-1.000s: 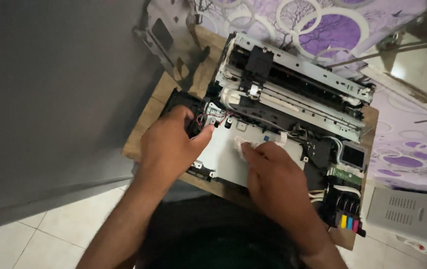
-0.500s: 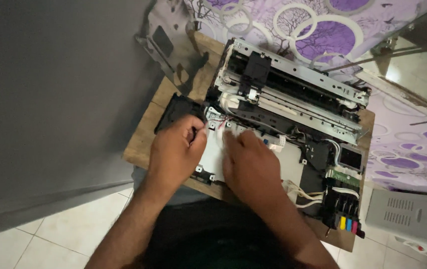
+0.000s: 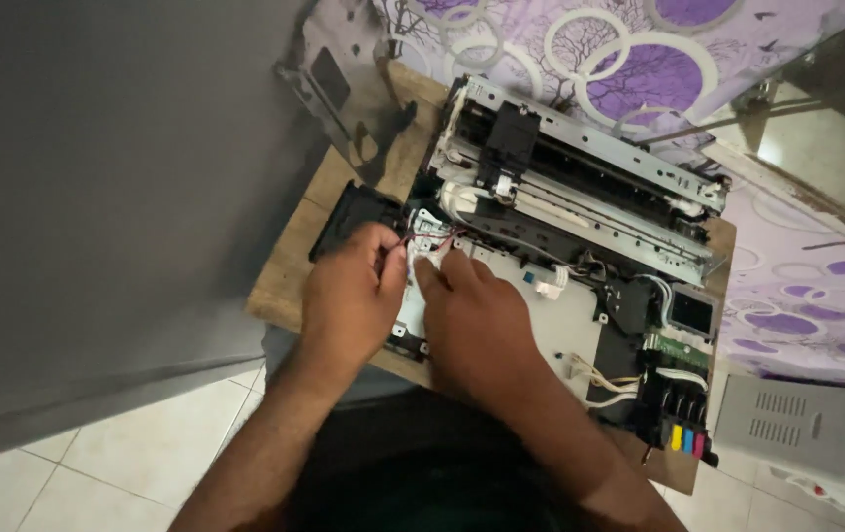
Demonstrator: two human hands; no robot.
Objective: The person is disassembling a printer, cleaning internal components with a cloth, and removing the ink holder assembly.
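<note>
An opened printer (image 3: 580,207), its covers off, lies on a small wooden table (image 3: 290,266). Its metal carriage rail and black print carriage (image 3: 511,133) show at the back. A white base plate (image 3: 560,315) is bare at the front. My left hand (image 3: 349,296) and my right hand (image 3: 477,320) meet at the printer's front left corner. The fingertips of both pinch at a small white part with thin red wires (image 3: 432,241). What exactly each finger holds is hidden by the hands.
Coloured ink tanks (image 3: 683,433) sit at the printer's right front corner beside a green circuit board (image 3: 679,350). A grey wall panel (image 3: 117,197) stands at the left. Purple patterned cloth (image 3: 797,296) covers the surface behind and to the right. A grey vented cover (image 3: 787,419) lies at the lower right.
My right hand has moved left across the white plate to join my left hand at the wired part. My left hand has stayed at the front left corner.
</note>
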